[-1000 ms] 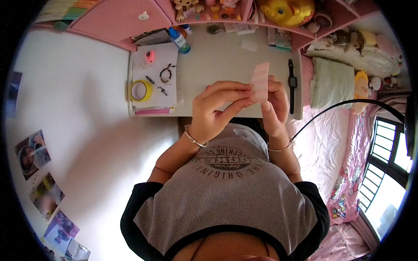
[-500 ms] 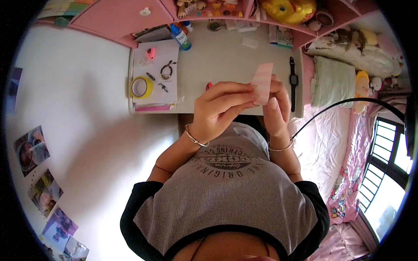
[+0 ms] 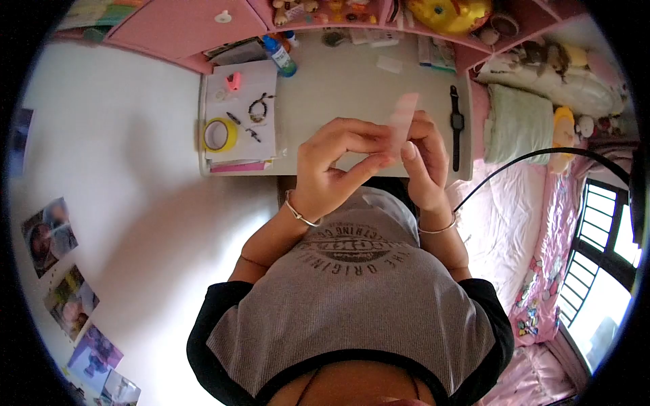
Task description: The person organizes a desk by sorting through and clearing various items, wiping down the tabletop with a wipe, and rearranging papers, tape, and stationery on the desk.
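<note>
A small pale pink piece of paper [image 3: 405,111] stands upright between my two hands, above the front part of the desk. My left hand [image 3: 338,154] pinches its lower left side, with thumb and fingertips near that edge. On the other side, my right hand [image 3: 428,166] grips the paper, its thumb in front and its curled fingers behind. The paper's lower end is partly hidden by my fingertips. Each wrist wears a thin bangle.
On the desk [image 3: 325,88], white sheets [image 3: 223,101] at left carry a yellow tape roll [image 3: 220,134], a beaded bracelet [image 3: 258,108] and a pink item [image 3: 233,81]. A blue bottle [image 3: 280,57] stands behind. A black smartwatch [image 3: 457,122] lies at right, near a black cable [image 3: 514,162].
The paper has turned more edge-on and looks narrower. Both hands have shifted slightly up and left, and the left thumb has spread lower. A small red thing behind the left hand is now hidden.
</note>
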A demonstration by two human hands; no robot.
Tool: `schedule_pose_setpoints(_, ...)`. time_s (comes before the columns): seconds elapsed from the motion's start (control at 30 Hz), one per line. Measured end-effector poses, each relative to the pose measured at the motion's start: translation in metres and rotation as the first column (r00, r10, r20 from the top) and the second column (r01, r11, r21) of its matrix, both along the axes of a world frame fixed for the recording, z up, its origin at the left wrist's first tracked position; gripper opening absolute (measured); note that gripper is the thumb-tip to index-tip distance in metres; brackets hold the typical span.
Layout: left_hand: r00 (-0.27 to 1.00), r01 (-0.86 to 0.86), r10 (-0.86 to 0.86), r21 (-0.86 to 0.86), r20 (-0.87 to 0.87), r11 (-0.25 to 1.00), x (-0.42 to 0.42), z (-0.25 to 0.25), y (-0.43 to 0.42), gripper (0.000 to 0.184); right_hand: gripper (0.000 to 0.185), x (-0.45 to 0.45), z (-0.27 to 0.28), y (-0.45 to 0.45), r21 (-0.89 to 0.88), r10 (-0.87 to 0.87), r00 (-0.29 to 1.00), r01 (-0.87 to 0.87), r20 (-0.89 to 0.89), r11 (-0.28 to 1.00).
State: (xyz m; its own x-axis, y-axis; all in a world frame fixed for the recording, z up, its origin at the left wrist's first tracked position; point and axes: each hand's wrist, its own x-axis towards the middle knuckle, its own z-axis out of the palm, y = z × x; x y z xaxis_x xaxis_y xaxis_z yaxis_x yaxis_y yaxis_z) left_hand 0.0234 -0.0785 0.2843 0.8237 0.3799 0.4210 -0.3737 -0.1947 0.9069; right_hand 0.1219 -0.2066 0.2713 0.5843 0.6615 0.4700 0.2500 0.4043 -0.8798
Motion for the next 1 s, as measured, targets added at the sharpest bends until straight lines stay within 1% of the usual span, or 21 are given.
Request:
schedule_pose_setpoints(0.1,0.999,0.048,-0.051,-0.201,-0.01,0.978,0.004,0.001,-0.001,0.011,0.009,-0.001,0.005,0.001,-0.122,-0.092,0.993,0.101,0.074,0.987)
schedule_pose_setpoints(0.13,0.997,0.068,-0.074,-0.263,-0.015,0.962,0.005,0.002,-0.001,0.011,0.008,-0.001,0.007,0.002,-0.128,-0.115,0.99,0.124,0.08,0.984)
schedule_pose_setpoints(0.2,0.995,0.097,-0.104,-0.322,-0.005,0.942,0.005,0.0,0.001,0.01,0.007,-0.004,0.008,0.006,-0.139,-0.161,0.983,0.172,0.092,0.975)
schedule_pose_setpoints(0.3,0.99,0.128,-0.139,-0.369,-0.002,0.92,0.007,-0.004,0.003,0.01,0.006,-0.004,0.003,0.006,-0.161,-0.163,0.984,0.173,0.07,0.972)
schedule_pose_setpoints(0.4,0.989,0.143,-0.146,-0.397,0.021,0.907,0.008,-0.003,0.001,0.011,0.006,0.0,0.007,0.007,-0.151,-0.166,0.975,0.188,0.146,0.97)
schedule_pose_setpoints(0.43,0.989,0.147,-0.145,-0.406,0.034,0.902,0.009,-0.002,0.0,0.012,0.006,0.0,0.007,0.007,-0.154,-0.166,0.976,0.188,0.143,0.97)
schedule_pose_setpoints(0.53,0.986,0.166,-0.16,-0.372,0.047,0.913,0.01,-0.005,0.002,0.013,0.006,0.0,0.006,0.007,-0.159,-0.161,0.98,0.178,0.116,0.971)
schedule_pose_setpoints(0.63,0.985,0.17,-0.172,-0.41,0.033,0.896,0.011,-0.004,0.004,0.012,0.006,-0.002,0.007,0.007,-0.156,-0.154,0.986,0.162,0.058,0.974)
schedule_pose_setpoints(0.73,0.985,0.165,-0.168,-0.396,0.028,0.903,0.011,-0.006,0.004,0.011,0.007,-0.004,0.005,0.008,-0.154,-0.158,0.987,0.16,0.027,0.975)
schedule_pose_setpoints(0.83,0.987,0.141,-0.157,-0.315,-0.026,0.939,0.008,-0.009,0.006,0.012,0.007,-0.002,0.001,0.007,-0.173,-0.148,0.988,0.152,0.037,0.973)
schedule_pose_setpoints(0.9,0.993,0.119,-0.121,-0.262,0.008,0.958,0.008,-0.008,0.003,0.014,0.007,-0.002,0.0,0.006,-0.188,-0.134,0.99,0.14,0.048,0.972)
schedule_pose_setpoints(1.0,0.995,0.097,-0.094,-0.215,0.025,0.972,0.008,-0.009,0.002,0.015,0.007,-0.007,0.007,0.007,-0.171,-0.131,0.984,0.11,-0.12,0.979)
